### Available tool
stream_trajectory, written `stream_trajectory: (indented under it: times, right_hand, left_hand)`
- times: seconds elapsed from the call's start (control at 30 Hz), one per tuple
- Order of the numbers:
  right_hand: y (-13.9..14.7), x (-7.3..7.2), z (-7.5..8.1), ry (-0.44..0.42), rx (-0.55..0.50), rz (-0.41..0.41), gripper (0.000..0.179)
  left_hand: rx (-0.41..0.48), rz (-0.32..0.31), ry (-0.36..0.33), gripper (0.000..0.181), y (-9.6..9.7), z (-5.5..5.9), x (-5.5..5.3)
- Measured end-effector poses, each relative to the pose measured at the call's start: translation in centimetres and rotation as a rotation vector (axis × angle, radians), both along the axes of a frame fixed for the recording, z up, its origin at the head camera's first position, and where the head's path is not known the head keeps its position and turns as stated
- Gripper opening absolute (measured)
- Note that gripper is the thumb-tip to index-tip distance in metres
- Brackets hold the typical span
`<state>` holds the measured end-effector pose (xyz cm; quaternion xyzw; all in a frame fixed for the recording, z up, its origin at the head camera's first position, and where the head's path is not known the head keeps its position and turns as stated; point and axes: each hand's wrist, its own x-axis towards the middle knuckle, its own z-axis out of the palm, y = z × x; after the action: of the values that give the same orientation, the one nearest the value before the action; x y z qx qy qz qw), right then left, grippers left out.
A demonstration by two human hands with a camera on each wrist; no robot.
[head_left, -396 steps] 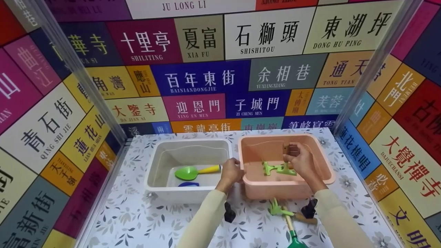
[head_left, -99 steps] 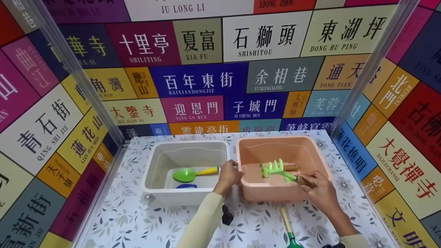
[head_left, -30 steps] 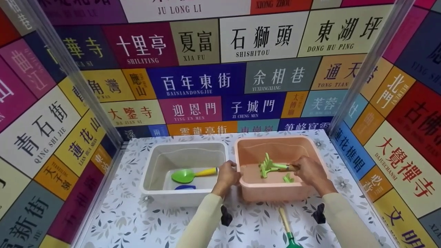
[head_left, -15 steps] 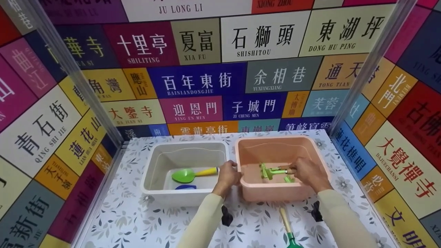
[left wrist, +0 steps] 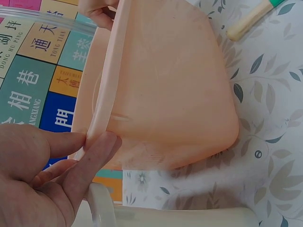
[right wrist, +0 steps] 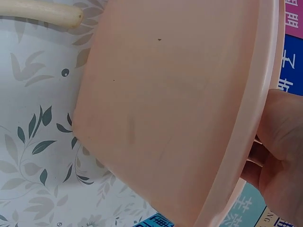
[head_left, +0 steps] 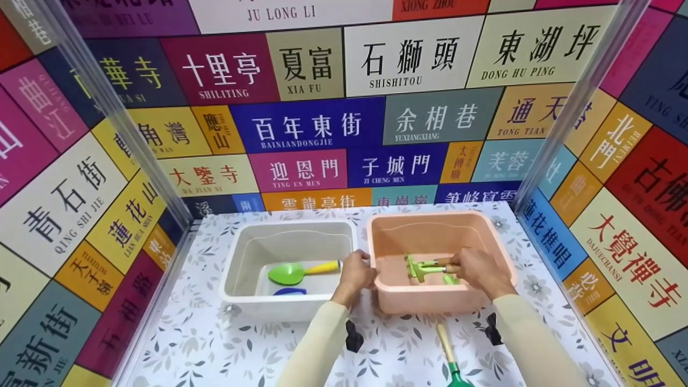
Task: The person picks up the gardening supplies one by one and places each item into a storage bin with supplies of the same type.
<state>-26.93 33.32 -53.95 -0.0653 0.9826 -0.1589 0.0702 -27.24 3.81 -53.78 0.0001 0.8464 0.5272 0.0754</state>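
Note:
My left hand [head_left: 356,273] pinches the near-left rim of the pink basin [head_left: 430,298], thumb and fingers on either side of the rim in the left wrist view. Over the near-right part of that basin, my right hand [head_left: 478,271] reaches inside, fingers curled at the wooden handle of a green hand rake [head_left: 419,270]. The rake lies low in the basin beside other green tool parts; a second brown handle shows next to it. In the right wrist view the basin wall hides the fingertips and the tools.
The white basin [head_left: 263,303] on the left contains a green trowel [head_left: 287,274] with a yellow handle and a blue piece [head_left: 290,292]. On the floral tabletop, in front of the pink basin, lies a green tool with a pale wooden handle [head_left: 445,341]. Sign-printed walls enclose the table.
The right hand has picked up the rake from the tabletop and lowered it into the pink basin, its tines now down among the other tools. The left hand keeps its hold on the rim.

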Motion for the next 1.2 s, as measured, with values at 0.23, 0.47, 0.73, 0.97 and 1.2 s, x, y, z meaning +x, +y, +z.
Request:
stream_trajectory:
  times: [0.23,0.47,0.73,0.97,1.2]
  right_hand:
    - [-0.3,0.1,-0.4,0.004,-0.006,0.015,0.016]
    - [-0.6,0.0,0.1,-0.04,-0.12,-0.001,0.027]
    - [-1.1,-0.1,1.5,0.049,-0.059,0.035,0.025]
    - [-1.8,0.4,2.9,0.159,-0.053,0.048,0.016]
    - [-2.4,1.4,3.3,0.333,-0.074,0.089,0.02]
  left_hand:
    - [-0.034,0.014,0.026,0.033,0.2,-0.2,0.1]
    - [-0.046,0.009,0.015,0.034,0.3,-0.1,0.1]
    - [-0.049,0.011,0.02,0.034,0.1,0.2,0.2]
    - [-0.028,0.014,0.018,0.035,0.1,0.1,0.1]
    - [-0.024,0.013,0.001,0.034,0.1,0.1,0.0]
